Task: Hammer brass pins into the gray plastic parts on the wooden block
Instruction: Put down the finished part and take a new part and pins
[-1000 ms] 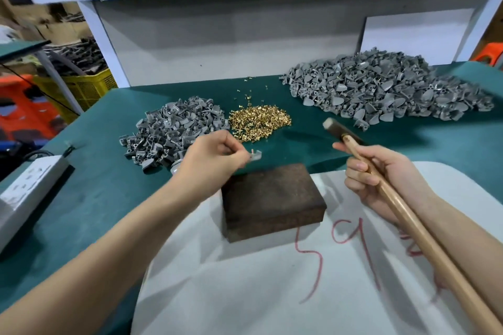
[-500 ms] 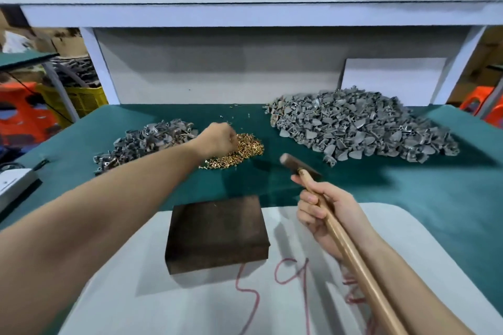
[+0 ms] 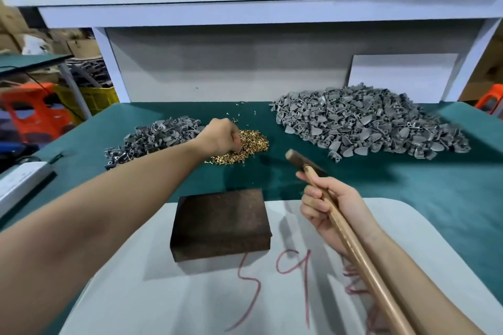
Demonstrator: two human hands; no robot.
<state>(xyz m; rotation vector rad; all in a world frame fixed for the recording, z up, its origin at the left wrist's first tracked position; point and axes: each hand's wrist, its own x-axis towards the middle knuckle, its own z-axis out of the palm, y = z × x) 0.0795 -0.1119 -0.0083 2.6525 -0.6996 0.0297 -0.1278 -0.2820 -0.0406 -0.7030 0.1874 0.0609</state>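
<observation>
A dark wooden block [image 3: 220, 223] lies bare on a white sheet [image 3: 190, 294] marked with red numbers. Behind it a heap of small brass pins [image 3: 254, 141] sits on the green table. My left hand [image 3: 220, 134] reaches over to that heap, its curled fingertips dug into the pins and pinching at them. To the right of the block, my right hand [image 3: 332, 209] grips the wooden handle of a hammer [image 3: 353, 250], whose head hovers above the table. Gray plastic parts lie in a small pile [image 3: 155, 139] on the left and a large pile [image 3: 367, 122] on the right.
A white power strip [image 3: 21, 179] lies at the table's left edge. A white shelf frame [image 3: 245, 16] spans the back, with a bag of pins on top. Orange and yellow crates stand beyond the left side.
My left hand has gone from beside the block back to the brass pin heap and dipped its fingers in. The view has tilted up. The hammer hand has barely shifted.
</observation>
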